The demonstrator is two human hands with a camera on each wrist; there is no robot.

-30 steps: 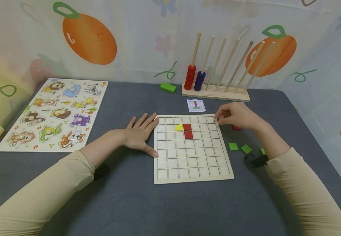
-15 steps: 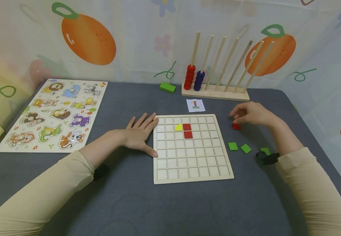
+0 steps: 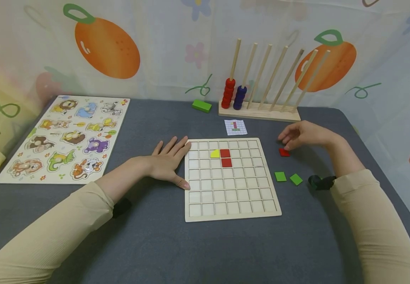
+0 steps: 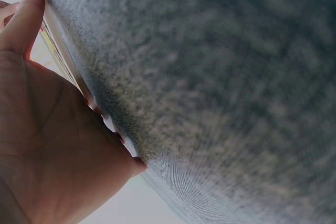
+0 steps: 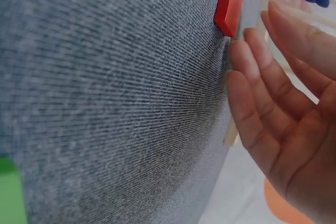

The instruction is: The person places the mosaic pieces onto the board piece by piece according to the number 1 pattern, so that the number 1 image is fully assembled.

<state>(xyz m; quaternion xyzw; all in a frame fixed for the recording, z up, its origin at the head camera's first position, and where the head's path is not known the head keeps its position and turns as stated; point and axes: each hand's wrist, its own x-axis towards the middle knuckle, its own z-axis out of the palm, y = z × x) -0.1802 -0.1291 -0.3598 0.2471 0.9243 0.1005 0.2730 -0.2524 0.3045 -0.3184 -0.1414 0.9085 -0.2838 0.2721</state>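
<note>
My left hand [image 3: 167, 161] lies spread beside the wooden grid board [image 3: 233, 219], its fingertips and thumb touching the left edge. In the left wrist view, the thumb [image 4: 26, 22] meets the board's side. Two red square tiles [image 3: 226, 162] and a yellow tile [image 3: 215, 154] with a rounded corner sit in the board's upper cells. Beyond the board's upper right corner, my right hand [image 3: 306, 135] hovers by a loose red tile [image 3: 284, 152]. The right wrist view shows its fingers loosely bent, nothing between them, and the red tile [image 5: 229, 4] just past the fingertips.
Green tiles [image 3: 280, 176] lie right of the board. Behind it are a small grid card [image 3: 235, 127], a green block [image 3: 202, 105] and a peg stand [image 3: 258, 113] with red and blue beads. An animal puzzle [image 3: 63, 179] lies at the left.
My right hand has moved right, from the board's upper right corner to beside the loose red tile. A green tile that showed near the right wrist is now hidden. My left hand stays put.
</note>
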